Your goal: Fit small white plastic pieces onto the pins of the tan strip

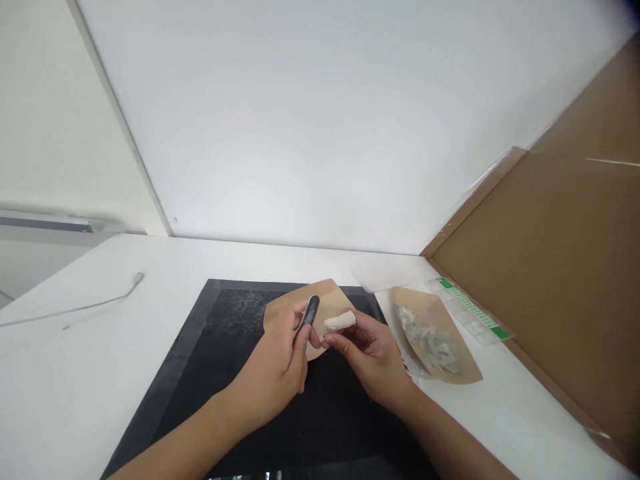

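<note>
My left hand [285,353] is closed on a dark, flat, round-ended stick that looks like a nail file [309,313], its tip slanting up and away. My right hand [375,357] wears a white finger cover [340,322] on the index finger. Its thumb and a finger are pinched together right beside the left fingertips. Whatever small thing sits in that pinch is too small to make out. Beneath both hands lies a brown paper tray [327,293], partly hidden by them, on a black mat [330,427].
To the right stands another brown paper tray [465,370] with crumpled, whitish translucent pieces in it. Beside it lies a clear plastic strip with a green grid [473,310]. A grey cable [100,301] crosses the white table [150,260] at left. A brown board [560,253] borders the right side.
</note>
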`<state>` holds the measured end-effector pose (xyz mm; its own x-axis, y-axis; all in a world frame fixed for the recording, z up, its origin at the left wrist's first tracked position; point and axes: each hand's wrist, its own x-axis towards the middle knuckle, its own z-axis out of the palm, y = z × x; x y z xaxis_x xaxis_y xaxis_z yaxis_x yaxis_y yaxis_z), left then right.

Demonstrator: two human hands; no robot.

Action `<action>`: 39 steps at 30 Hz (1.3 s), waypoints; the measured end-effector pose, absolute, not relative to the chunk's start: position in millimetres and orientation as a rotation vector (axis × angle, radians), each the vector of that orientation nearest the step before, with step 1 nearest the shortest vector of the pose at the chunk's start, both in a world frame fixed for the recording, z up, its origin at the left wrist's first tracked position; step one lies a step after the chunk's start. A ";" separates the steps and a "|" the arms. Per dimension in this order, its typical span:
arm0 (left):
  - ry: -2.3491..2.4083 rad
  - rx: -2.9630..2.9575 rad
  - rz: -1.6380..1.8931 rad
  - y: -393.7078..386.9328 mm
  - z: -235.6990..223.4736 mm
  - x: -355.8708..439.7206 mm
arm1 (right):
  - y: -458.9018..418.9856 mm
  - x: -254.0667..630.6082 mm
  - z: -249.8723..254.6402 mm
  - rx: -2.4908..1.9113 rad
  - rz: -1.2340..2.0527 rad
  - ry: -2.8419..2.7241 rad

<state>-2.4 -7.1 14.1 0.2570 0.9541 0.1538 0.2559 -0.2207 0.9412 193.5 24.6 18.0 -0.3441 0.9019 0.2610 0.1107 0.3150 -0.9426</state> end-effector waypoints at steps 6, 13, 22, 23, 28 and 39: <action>1.080 1.599 0.933 -6.7 25.7 -3.0 | 25.0 196.8 16.4 -0.928 0.410 -1.954; 0.995 1.442 0.931 -4.0 23.0 -2.3 | 29.0 199.7 15.3 -0.846 0.008 -2.060; 1.033 1.608 0.919 -4.7 22.5 -3.7 | 28.5 196.8 13.9 -0.842 -0.178 -2.167; 1.048 1.661 0.945 -4.9 21.4 -4.0 | 27.0 195.4 14.3 -0.843 -0.207 -2.172; 1.085 1.925 1.086 -7.0 19.9 -3.0 | 20.4 191.5 16.7 -0.863 -0.340 -2.172; 1.232 2.049 1.148 -12.0 21.1 1.7 | 27.4 182.0 3.6 -0.859 -0.396 -2.131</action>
<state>1.7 -12.0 21.1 0.2408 0.8791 0.4114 0.4725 -0.4764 0.7415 182.0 27.4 3.6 -0.4603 0.4463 0.7674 0.6919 0.7220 -0.0049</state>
